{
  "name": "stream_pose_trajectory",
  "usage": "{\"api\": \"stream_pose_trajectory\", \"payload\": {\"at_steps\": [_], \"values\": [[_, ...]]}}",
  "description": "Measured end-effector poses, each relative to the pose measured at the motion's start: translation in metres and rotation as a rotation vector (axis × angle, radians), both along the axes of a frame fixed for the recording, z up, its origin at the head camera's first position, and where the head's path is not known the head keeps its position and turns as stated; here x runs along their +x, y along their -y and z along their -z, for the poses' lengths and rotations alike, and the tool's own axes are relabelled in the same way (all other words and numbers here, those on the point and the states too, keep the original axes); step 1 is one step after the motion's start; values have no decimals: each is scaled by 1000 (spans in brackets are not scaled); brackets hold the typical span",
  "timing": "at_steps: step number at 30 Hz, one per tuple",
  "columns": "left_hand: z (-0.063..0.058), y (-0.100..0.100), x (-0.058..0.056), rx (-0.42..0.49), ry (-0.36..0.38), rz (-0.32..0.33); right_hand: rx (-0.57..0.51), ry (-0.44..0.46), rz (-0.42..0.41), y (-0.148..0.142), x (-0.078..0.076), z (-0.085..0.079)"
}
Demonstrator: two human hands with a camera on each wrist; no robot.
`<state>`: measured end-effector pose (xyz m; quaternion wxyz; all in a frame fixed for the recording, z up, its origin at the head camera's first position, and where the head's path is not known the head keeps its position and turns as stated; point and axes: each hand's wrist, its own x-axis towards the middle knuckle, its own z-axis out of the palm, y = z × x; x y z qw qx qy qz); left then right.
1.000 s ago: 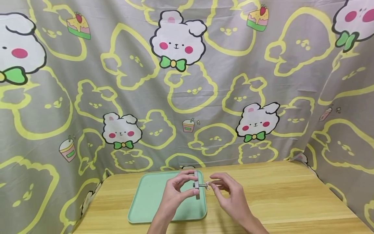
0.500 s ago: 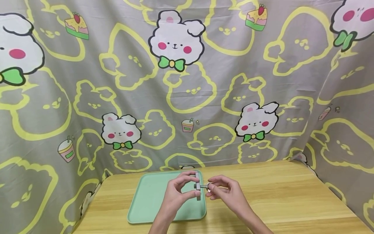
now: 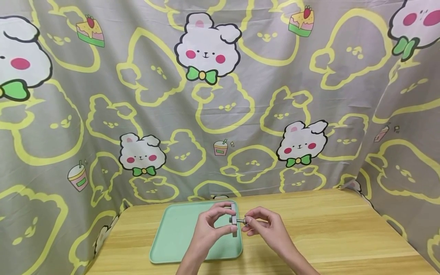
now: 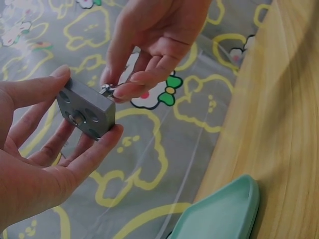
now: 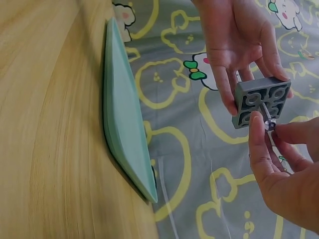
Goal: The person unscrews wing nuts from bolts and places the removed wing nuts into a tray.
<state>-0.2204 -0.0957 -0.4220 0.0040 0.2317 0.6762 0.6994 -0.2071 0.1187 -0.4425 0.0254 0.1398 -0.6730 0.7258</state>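
Over the right edge of the tray, my left hand (image 3: 209, 228) holds a square grey block (image 4: 88, 107) by its edges between thumb and fingertips. A metal bolt (image 3: 240, 220) passes through the block's middle, its head on the left face and its shank pointing right. In the right wrist view the block's other face shows ribs and round recesses. My right hand (image 3: 264, 224) pinches a small shiny metal piece (image 5: 270, 124) at the bolt's free end. Fingers partly cover that piece; it looks like a nut, but its exact shape is too small to tell.
A pale green tray (image 3: 172, 238) lies on the wood-grain table (image 3: 326, 229), below and left of the hands. Grey cloth (image 3: 254, 114) with rabbit drawings hangs behind the table and along both sides.
My right hand has moved in from just beside the bolt's end and now pinches the small metal piece there. Block and left hand have shifted slightly right and down.
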Motion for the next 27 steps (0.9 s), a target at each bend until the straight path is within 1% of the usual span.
{"api": "stream_pose_trajectory", "payload": {"at_steps": [3,5,8,11,16,18,22,27], "values": [[0,1,0,7,6,4,22,-35,13,1,1,0],[-1,1,0,11,13,8,44,-81,24,2,1,0],[-2,2,0,12,20,9,79,-172,47,3,2,2],[-2,3,-1,13,20,10,124,-298,82,4,3,5],[-3,5,-1,19,18,14,231,-565,143,6,2,9],[-3,5,-1,23,21,15,270,-659,161,6,1,11],[-4,7,-1,31,28,13,321,-810,189,6,-1,12],[-4,9,-2,39,33,11,380,-972,217,5,-6,12]]}}
